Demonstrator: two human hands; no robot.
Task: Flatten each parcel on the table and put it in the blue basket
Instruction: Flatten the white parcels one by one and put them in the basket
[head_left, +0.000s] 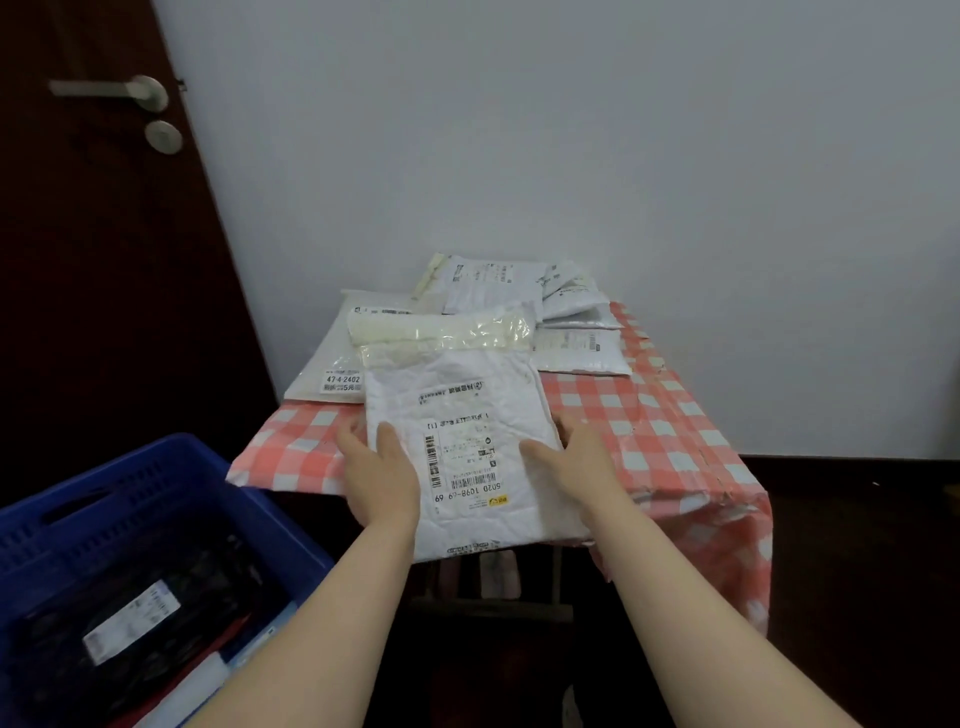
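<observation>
Thumbs lie flat on top of a white parcel (467, 415) while the other fingers curl out of sight beneath it. The left hand (376, 467) grips the parcel's left edge and the right hand (571, 457) grips its right edge, both beside the printed shipping label. The crumpled parcel sits at the near edge of the table (649, 415), which is draped in a red-and-white checked cloth, and its near end juts out past that edge. Whether the far end rests on the cloth or is lifted clear cannot be told.

Just behind it lies a cream package in clear wrap (441, 330). A grey parcel (324, 364) occupies the far left corner, and a pile of white parcels (493, 286) is heaped along the far edge against the wall (571, 130).

The blue basket (156, 467) stands below and to the left of the table's near left corner, well apart from the held parcel. Inside it lies a black parcel (171, 623) with a white label. A dark door (104, 260) with a metal handle (111, 91) closes off the left side.
</observation>
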